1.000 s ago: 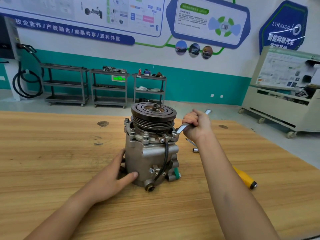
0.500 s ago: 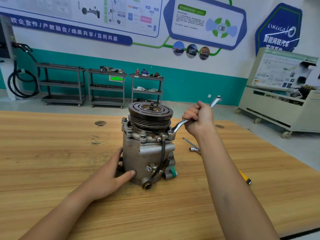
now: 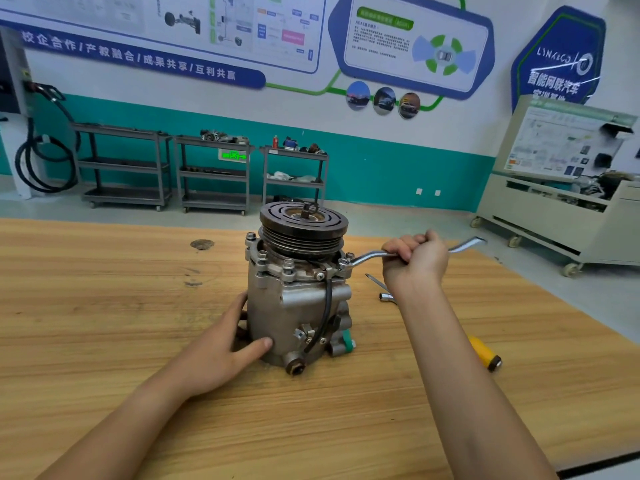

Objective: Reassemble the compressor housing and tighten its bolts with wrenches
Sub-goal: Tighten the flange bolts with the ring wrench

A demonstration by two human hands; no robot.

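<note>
A grey metal compressor (image 3: 294, 306) stands upright on the wooden table (image 3: 104, 323), its dark grooved pulley (image 3: 304, 225) on top. Several bolts (image 3: 287, 265) stick up around the housing flange. My left hand (image 3: 221, 351) presses flat against the lower left side of the housing, thumb at the front. My right hand (image 3: 415, 259) grips the middle of a silver offset ring wrench (image 3: 367, 256). The wrench's ring end sits on the bolt at the flange's right corner, and its free end points right.
A second wrench (image 3: 384, 291) lies on the table behind my right forearm. A yellow-handled tool (image 3: 485, 353) lies to the right of that arm. The table's right edge runs diagonally close by. Shelving carts (image 3: 214, 174) and a training bench (image 3: 571, 209) stand beyond the table.
My right hand has swung the wrench handle clockwise round the corner bolt, from pointing back-right to pointing almost straight right. My left hand has stayed on the housing.
</note>
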